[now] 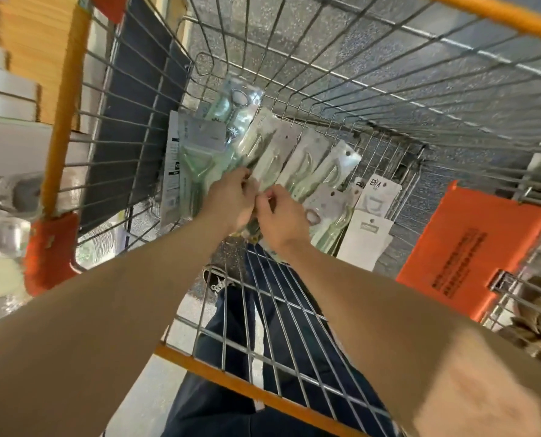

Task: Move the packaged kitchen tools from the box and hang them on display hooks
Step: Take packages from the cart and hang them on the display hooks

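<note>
Gathering stage of the task; nothing is hung yet and no display hooks are in view.

Stock: fan of clear-plastic packs of pale green kitchen tools with grey card headers. It is held up inside the silver wire trolley basket with orange rim, which seems to stand in for the box. The headers spread from 11 to 2 o'clock above the hands. Loose white-carded packs lie on the basket floor at 3 o'clock of the right hand, just beside the fan.

Hands: left hand has its fingers curled round the lower ends of the fan. Right hand touches it, thumb and fingertips pinching the lower edge of a pack near the middle. Both forearms are bare. They reach forward and down over the near rim and meet at the frame's centre.

Next move, as judged: close the fan into one stack with the hanging holes lined up. Then lift it clear of the wire wall and carry it to the hooks. The glossy plastic will likely slide, so a firm grip is needed.

Surroundings:
- orange plastic flap with black print, 4 o'clock
- dark flat panel against the basket's left wall, 10 o'clock
- clear glassware outside the basket, 9 o'clock
- dark trousers and one shoe, seen through the mesh at 6 o'clock
</note>
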Demonstrator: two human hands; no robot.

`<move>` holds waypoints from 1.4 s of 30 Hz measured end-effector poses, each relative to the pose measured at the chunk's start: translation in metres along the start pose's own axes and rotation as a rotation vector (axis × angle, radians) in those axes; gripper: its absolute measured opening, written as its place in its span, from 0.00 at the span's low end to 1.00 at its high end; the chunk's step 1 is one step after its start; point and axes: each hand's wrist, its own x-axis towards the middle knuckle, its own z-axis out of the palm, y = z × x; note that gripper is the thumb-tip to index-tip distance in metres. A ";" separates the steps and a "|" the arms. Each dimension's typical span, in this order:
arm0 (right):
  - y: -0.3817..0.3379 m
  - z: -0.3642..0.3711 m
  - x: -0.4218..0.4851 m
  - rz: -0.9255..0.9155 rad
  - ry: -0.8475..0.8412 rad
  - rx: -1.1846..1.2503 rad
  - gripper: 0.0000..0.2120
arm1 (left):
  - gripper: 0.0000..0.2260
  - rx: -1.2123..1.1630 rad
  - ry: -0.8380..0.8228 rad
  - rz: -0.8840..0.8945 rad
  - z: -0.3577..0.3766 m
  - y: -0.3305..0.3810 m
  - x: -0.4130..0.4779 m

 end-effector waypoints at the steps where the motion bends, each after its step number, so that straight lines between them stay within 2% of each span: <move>1: 0.004 0.000 0.002 0.015 0.012 0.021 0.17 | 0.14 0.003 0.053 -0.005 0.002 -0.003 0.003; 3: 0.011 -0.003 0.010 0.136 0.108 0.006 0.19 | 0.10 0.007 0.124 -0.028 0.004 -0.008 0.009; 6: 0.019 -0.011 0.029 0.339 0.204 -0.064 0.16 | 0.07 0.011 0.201 -0.039 0.004 -0.010 0.011; 8: 0.018 -0.015 0.042 0.363 0.180 -0.129 0.14 | 0.06 0.012 0.257 -0.031 0.003 -0.011 0.010; 12: 0.011 -0.013 0.068 0.432 0.086 -0.185 0.18 | 0.06 -0.005 0.284 -0.025 0.003 -0.015 0.011; 15: 0.008 -0.012 0.071 0.468 0.046 -0.199 0.15 | 0.06 0.018 0.282 -0.029 0.002 -0.015 0.012; 17: 0.006 -0.012 0.062 0.387 0.077 -0.157 0.14 | 0.06 0.020 0.285 -0.034 0.000 -0.015 0.011; 20: 0.002 -0.012 0.035 0.141 0.137 -0.061 0.12 | 0.09 0.006 0.263 -0.025 -0.006 -0.013 0.011; 22: -0.002 -0.013 0.019 0.040 0.116 0.016 0.10 | 0.11 -0.055 0.230 -0.014 -0.010 -0.011 0.008; 26: -0.011 -0.008 0.005 -0.038 -0.005 0.114 0.11 | 0.13 -0.171 0.184 -0.037 -0.015 -0.005 0.006; 30: -0.023 -0.007 0.001 -0.099 -0.043 0.125 0.11 | 0.19 -0.343 0.152 -0.116 -0.021 -0.007 0.007; 32: -0.024 -0.009 0.000 -0.089 -0.052 0.160 0.15 | 0.21 -0.338 0.111 -0.099 -0.023 -0.011 0.008; 34: -0.024 -0.008 0.001 0.001 -0.060 0.334 0.17 | 0.22 -0.267 0.108 -0.065 -0.022 -0.014 0.010; 37: -0.017 0.002 0.014 0.270 0.019 0.635 0.12 | 0.19 -0.181 0.152 -0.029 -0.017 -0.016 0.011; 40: -0.007 0.012 0.034 0.470 0.115 0.497 0.08 | 0.18 -0.131 0.185 -0.004 -0.013 -0.014 0.008; 42: -0.005 0.016 0.044 0.486 0.078 0.373 0.08 | 0.17 -0.119 0.208 0.007 -0.011 -0.017 0.007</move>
